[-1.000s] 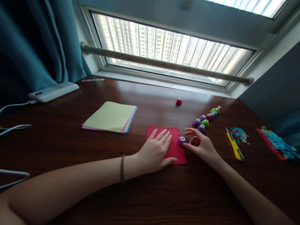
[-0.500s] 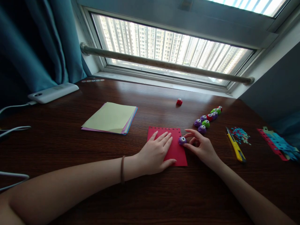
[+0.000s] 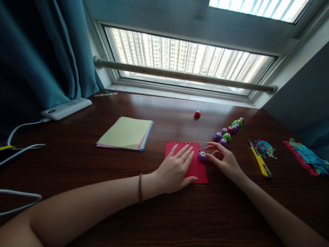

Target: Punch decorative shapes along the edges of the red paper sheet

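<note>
My left hand (image 3: 176, 168) lies flat, fingers spread, on a red paper sheet (image 3: 199, 169) with a row of small holes along its far edge. My right hand (image 3: 223, 159) pinches a small purple punch (image 3: 202, 156) at the sheet's right edge, thumb and fingers closed around it. A hair band circles my left wrist.
A row of purple, green and red punches (image 3: 228, 130) runs to the right, with a lone red punch (image 3: 197, 114) farther back. A stack of coloured paper (image 3: 127, 133), a yellow utility knife (image 3: 260, 159), paper bits (image 3: 264, 148), punched strips (image 3: 305, 157), a white power bank (image 3: 65, 108) and cables lie on the wooden table (image 3: 154, 212).
The view shifted slightly up and right. My right hand's fingers have closed in more around the purple punch at the sheet's edge; my left hand stays flat on the sheet.
</note>
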`<state>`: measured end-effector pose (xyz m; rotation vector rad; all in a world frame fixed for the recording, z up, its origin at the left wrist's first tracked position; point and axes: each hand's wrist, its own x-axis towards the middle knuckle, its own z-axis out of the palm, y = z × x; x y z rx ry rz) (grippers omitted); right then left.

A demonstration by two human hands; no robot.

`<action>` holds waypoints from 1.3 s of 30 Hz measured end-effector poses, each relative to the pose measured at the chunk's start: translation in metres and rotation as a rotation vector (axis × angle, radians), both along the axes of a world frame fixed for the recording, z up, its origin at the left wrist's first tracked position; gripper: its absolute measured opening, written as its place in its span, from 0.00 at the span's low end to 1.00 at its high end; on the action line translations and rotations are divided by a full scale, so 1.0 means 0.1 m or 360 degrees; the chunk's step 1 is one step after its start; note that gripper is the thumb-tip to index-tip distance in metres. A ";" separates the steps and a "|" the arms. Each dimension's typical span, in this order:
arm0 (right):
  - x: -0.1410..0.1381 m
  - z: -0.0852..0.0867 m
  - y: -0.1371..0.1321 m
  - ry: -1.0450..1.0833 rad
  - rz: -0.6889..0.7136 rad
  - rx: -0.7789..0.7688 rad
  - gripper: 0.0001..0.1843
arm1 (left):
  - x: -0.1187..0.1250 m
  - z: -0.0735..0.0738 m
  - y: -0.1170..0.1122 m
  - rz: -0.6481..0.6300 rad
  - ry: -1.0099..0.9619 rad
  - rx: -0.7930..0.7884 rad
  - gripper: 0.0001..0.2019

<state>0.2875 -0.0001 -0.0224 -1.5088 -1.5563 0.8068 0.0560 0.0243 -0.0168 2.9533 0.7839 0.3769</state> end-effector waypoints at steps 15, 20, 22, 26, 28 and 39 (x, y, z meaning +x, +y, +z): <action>0.04 -0.08 0.03 0.0131 -0.0136 -0.0142 0.26 | -0.01 -0.02 0.02 -0.0028 -0.0021 -0.0043 0.34; 0.04 -0.09 0.03 0.0054 -0.0104 -0.0123 0.25 | -0.01 -0.01 0.01 -0.0042 -0.0015 -0.0054 0.34; 0.04 -0.09 0.03 0.0053 -0.0106 -0.0119 0.25 | -0.01 -0.01 0.01 -0.0043 -0.0020 -0.0063 0.34; 0.04 -0.09 0.03 0.0075 -0.0097 -0.0122 0.25 | -0.01 -0.01 0.02 -0.0039 -0.0025 -0.0102 0.34; 0.04 -0.08 0.03 0.0078 -0.0082 -0.0121 0.24 | -0.01 -0.01 0.02 -0.0038 -0.0020 -0.0123 0.34; 0.00 0.00 0.00 0.0096 -0.0060 -0.0131 0.18 | 0.00 0.04 0.00 -0.0001 0.0027 -0.0110 0.32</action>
